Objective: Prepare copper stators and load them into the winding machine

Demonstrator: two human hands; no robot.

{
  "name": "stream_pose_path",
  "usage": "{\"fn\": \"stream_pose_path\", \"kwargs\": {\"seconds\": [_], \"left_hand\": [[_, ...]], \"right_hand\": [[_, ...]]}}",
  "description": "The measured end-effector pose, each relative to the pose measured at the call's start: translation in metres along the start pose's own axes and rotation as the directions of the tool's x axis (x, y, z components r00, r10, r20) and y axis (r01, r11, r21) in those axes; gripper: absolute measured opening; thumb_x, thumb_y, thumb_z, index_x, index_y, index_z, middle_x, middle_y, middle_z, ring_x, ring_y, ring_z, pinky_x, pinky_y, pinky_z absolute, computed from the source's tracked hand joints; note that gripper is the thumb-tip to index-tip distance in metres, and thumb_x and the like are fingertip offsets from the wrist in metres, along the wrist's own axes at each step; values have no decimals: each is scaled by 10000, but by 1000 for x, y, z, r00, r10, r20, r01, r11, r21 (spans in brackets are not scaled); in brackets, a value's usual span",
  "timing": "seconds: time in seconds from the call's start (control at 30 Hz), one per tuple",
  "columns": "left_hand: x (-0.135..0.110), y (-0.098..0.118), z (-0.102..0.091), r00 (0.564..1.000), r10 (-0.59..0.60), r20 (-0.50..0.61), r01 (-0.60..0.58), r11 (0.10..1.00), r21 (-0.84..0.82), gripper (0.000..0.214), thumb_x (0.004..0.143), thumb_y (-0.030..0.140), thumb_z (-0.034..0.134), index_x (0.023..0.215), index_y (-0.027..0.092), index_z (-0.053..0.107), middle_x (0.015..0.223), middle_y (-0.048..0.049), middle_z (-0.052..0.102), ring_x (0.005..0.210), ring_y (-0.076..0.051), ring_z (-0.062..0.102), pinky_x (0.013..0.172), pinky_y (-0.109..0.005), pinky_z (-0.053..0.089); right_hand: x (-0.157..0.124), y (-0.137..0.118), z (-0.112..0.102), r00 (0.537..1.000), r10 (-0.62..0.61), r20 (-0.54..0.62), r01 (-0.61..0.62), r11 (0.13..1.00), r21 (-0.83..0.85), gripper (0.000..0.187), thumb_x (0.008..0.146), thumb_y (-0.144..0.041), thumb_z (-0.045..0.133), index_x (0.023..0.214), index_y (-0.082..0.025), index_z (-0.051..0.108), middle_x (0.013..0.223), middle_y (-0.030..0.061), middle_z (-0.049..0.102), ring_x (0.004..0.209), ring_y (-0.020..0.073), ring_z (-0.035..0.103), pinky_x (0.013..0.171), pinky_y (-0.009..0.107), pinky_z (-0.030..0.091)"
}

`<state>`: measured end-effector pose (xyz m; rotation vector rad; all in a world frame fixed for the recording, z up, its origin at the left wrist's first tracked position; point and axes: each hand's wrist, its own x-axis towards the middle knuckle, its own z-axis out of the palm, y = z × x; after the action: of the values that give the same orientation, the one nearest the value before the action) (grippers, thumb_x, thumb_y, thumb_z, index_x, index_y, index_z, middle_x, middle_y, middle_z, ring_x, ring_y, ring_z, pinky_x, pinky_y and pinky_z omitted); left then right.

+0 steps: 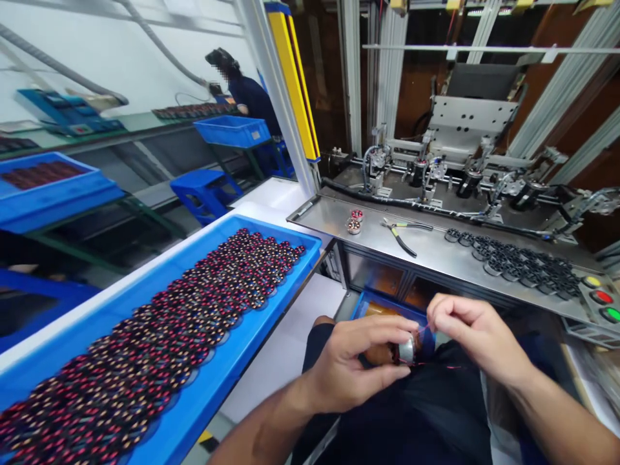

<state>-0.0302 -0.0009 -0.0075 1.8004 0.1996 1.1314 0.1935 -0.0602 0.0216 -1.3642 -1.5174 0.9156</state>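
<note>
Above my lap, my left hand (356, 361) grips a small round motor stator (405, 351) between thumb and fingers; its silvery side faces right. Thin reddish wire runs from the stator to my right hand (467, 326), whose thumb and fingertips are pinched on it. Another loose wire end (454, 367) sticks out below, to the right. On the metal worktop ahead lie two wound stators (354, 226) and a pair of pliers (403, 234) with black and yellow handles, spread apart. Dark unwound stator cores (520, 263) are grouped on the worktop's right side.
A long blue tray (271, 329) packed with wound stators stands at my left. Beyond the worktop is a winding machine (469, 129); its button box (601, 297) sits at the right edge. A blue bin (358, 307) is below. A person (252, 93) works at the back left.
</note>
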Motion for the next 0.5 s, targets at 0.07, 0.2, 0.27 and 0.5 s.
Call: {"fn": "stream_pose_path", "kwargs": {"seconds": [0.07,0.2,0.27,0.5], "left_hand": [[-4,-7,0,987,-121,-110,105,985,-138,451,707,89,841,1121,238,744,1153,-98,774,1075,-231,734,960,-320,585],[-6,-14,2,895,-397,-202,284,858,-428,420,700,130,859,1100,185,743,1213,-137,747,993,-226,758,846,-284,625],[-5,-13,1,845,-488,-217,329,796,-509,426,701,121,856,1104,187,735,1213,-125,749,948,-196,764,844,-271,623],[-5,-7,-7,818,-481,-314,222,769,-600,272,780,212,812,1044,201,751,1170,-81,765,775,-112,739,691,-200,624]], "right_hand": [[38,12,-15,986,-128,-104,102,969,-226,274,948,-435,605,863,-183,669,886,56,687,845,194,642,791,328,531],[130,45,-36,931,-342,-130,138,657,-741,495,896,-431,672,1264,-107,606,1319,206,615,1250,288,568,1086,422,438],[162,65,-36,955,-294,-46,144,590,-794,641,855,-436,721,1364,-84,554,1469,251,500,1384,341,457,1159,466,360],[175,105,-30,989,-121,88,135,470,-872,605,915,-525,566,1382,-140,550,1467,251,505,1370,504,398,1047,772,263]]}}
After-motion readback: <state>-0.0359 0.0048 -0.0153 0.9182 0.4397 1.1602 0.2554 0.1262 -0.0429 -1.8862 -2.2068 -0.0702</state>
